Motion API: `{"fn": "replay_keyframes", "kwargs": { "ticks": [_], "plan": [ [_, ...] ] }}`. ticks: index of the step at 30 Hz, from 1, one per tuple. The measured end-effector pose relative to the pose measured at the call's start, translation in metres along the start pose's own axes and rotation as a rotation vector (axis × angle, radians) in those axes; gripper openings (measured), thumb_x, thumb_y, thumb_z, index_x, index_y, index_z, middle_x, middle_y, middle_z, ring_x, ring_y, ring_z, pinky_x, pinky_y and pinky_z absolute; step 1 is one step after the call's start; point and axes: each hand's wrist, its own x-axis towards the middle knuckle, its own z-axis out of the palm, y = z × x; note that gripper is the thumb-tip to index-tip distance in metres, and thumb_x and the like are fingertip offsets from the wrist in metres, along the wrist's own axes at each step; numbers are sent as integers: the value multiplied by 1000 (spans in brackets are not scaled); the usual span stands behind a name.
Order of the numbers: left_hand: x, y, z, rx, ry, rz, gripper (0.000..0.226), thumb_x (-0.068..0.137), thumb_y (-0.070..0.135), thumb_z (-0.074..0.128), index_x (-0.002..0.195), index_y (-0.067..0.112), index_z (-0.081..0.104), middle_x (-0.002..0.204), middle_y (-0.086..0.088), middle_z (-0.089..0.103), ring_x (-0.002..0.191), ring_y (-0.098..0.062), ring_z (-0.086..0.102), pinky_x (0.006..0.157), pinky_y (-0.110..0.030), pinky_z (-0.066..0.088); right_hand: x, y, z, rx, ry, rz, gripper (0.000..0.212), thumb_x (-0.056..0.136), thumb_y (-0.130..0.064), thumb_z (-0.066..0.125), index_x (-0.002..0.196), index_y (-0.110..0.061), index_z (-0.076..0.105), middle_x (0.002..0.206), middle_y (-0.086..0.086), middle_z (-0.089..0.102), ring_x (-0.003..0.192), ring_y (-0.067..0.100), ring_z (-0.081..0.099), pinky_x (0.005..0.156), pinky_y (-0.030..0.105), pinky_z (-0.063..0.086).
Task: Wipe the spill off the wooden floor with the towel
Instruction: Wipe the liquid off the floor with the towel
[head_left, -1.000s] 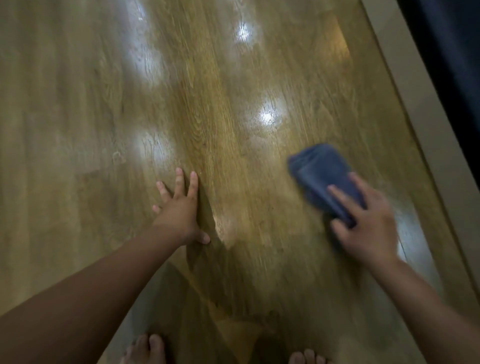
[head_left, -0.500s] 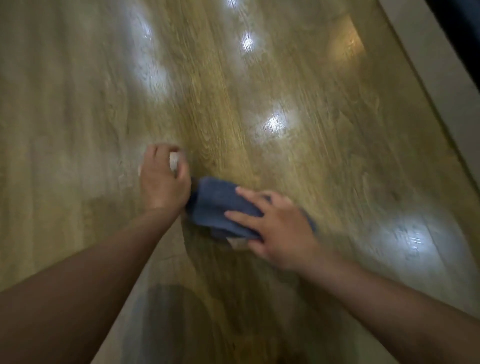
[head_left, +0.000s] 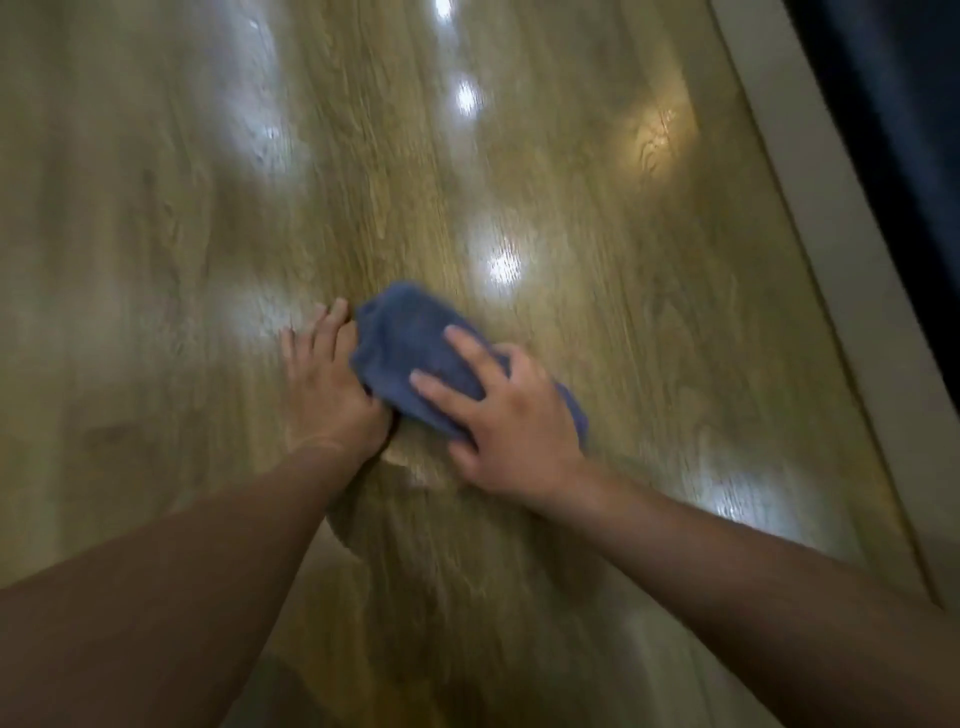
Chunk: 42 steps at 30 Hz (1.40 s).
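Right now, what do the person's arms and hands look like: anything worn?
The left hand and right hand are bare: no gloves, rings or watch visible. No sleeves show anywhere up to the picture's edge. Motion blur hides fine detail.

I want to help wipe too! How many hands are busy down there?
2. The left hand lies flat on the wooden floor, against the blue towel's left edge. The right hand presses on top of the towel. No others show.
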Motion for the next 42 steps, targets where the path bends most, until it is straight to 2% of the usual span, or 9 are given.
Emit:
{"fn": "replay_keyframes", "kwargs": {
  "ticks": [3, 8, 11, 18, 21, 29, 33, 37, 42],
  "plan": [
    [0, -2, 1, -60, 65, -5, 49, 88, 30, 39, 119, -2, 58, 141, -19, 51, 138, -36, 38, 120, -58, 13, 2, 76, -19, -2, 49, -189, 63, 73, -39, 54, 136, -35, 58, 153, 9, 44, 114, 41, 55, 92, 49, 51],
    [1, 1, 4, -53, 82, 19, 39, 84, 25, 39, 106, 0, 59, 139, -19, 52, 137, -37, 37, 119, -61, 12, -24, 201, -67, -96, 281, 853, 72, 76, -45, 43, 145, -26, 48, 158, 12, 29, 128, 47, 40, 112, 50, 33],
    [2, 0, 5, -55, 79, 30, 37, 85, 24, 40, 105, 1, 59, 139, -19, 52, 137, -37, 36, 119, -61, 12, 18, 176, -63, -123, 238, 1068, 66, 85, -41, 45, 149, -26, 41, 162, 12, 19, 128, 50, 36, 112, 51, 26],
    [2, -1, 7, -86, 135, 31, 37, 80, 23, 41, 101, 0, 61, 133, -20, 57, 132, -39, 43, 115, -64, 19, 82, 42, -12, -68, 25, -55, 62, 75, -39, 50, 137, -37, 57, 154, 6, 42, 112, 41, 51, 95, 48, 47],
    [1, -4, 11, -136, 164, 34, 34, 81, 23, 42, 99, 1, 61, 130, -18, 59, 131, -36, 43, 114, -65, 21, 94, 59, -20, -118, -149, -279, 68, 75, -40, 47, 142, -36, 51, 156, 9, 39, 113, 43, 53, 98, 51, 46],
    [15, 11, -18, -295, 148, 38, 72, 70, 26, 60, 138, 19, 35, 145, -6, 40, 137, -28, 34, 115, -66, 21, 90, 57, -26, -99, -235, -242, 69, 79, -46, 40, 148, -41, 40, 162, 3, 27, 131, 37, 44, 106, 53, 40],
    [70, 44, -45, 16, -297, 294, 105, 74, 40, 68, 156, 29, 4, 165, 5, 2, 151, -21, -13, 119, -61, -4, 92, 54, -27, -146, -284, -218, 74, 77, -50, 37, 149, -34, 36, 161, 7, 28, 137, 36, 38, 112, 52, 35],
    [98, 50, -49, 184, -363, 308, 117, 63, 64, 76, 155, 28, 13, 158, 6, 24, 148, -22, 13, 112, -54, 25, 93, 53, -32, -104, -272, -182, 85, 78, -50, 47, 155, -27, 22, 163, 6, 17, 149, 30, 19, 121, 46, 21],
    [86, 49, -44, 312, -247, 291, 106, 61, 81, 62, 148, 34, 23, 144, 4, 38, 134, -26, 30, 111, -61, 21, 70, 56, -26, -9, -149, 95, 92, 74, -55, 59, 151, -31, 14, 162, 3, 10, 150, 25, 12, 123, 47, 9]
  ]
}}
